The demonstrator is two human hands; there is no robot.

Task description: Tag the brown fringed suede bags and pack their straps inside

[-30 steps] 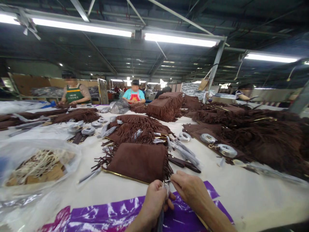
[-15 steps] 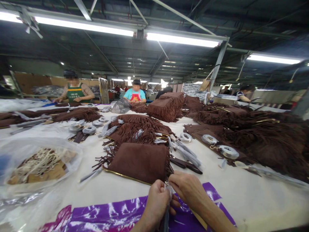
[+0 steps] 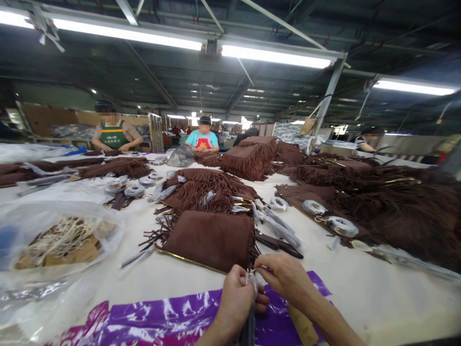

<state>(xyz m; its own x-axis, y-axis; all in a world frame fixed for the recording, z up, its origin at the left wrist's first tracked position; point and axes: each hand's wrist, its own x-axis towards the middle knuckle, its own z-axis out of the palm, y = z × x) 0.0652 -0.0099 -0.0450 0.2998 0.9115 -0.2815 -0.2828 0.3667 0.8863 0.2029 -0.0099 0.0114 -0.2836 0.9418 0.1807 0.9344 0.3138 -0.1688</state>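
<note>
A brown fringed bag (image 3: 212, 238) with a gold zip along its near edge lies flat in front of me. Just off its near right corner, my left hand (image 3: 236, 295) is closed around a strap (image 3: 248, 324) partly wrapped in clear plastic, which hangs down toward me. My right hand (image 3: 283, 278) is beside it, thumb and forefinger pinched near the strap's top end. A small bit of metal shows there, but what those fingertips hold is too small to make out. Below both hands lies a shiny purple plastic bag (image 3: 165, 315).
At left, an open clear plastic bag (image 3: 118, 230) contains white cords and brown card. More fringed bags (image 3: 248, 158) are piled ahead and at right. Wrapped strap coils (image 3: 343, 227) and a dark strap (image 3: 279, 244) lie about. Two people work across the table, another at far right.
My right hand's fingertips have drawn slightly away from my left hand and are pinched more tightly. The left hand keeps its grip on the strap. The view has shifted a little.
</note>
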